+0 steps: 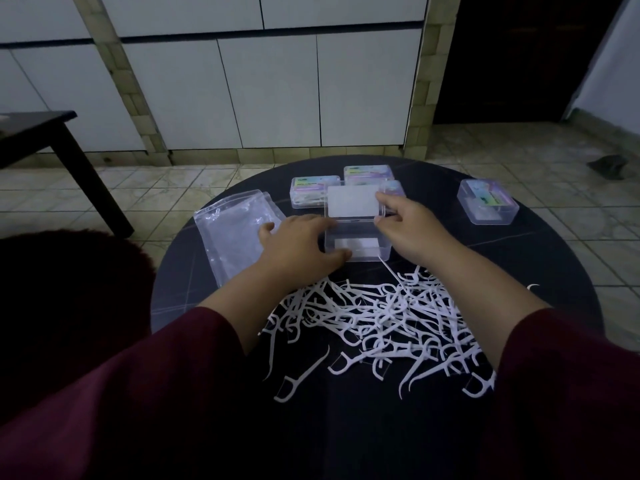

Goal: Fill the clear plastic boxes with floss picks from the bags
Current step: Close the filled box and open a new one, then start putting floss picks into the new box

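Observation:
A clear plastic box (360, 245) stands mid-table with its hinged lid (351, 201) raised upright. My left hand (298, 244) grips the box's left side and front corner. My right hand (405, 223) pinches the right edge of the lid. The box holds nothing that I can make out. A loose pile of white floss picks (381, 323) is spread over the dark round table (194, 271) in front of the box. Two flat clear bags (232, 233) lie left of the box.
Three closed boxes with colourful labels (313, 190) sit behind the open box. Another labelled box (486, 200) stands at the far right. A dark bench (52, 140) is on the tiled floor to the left. White cabinets line the back wall.

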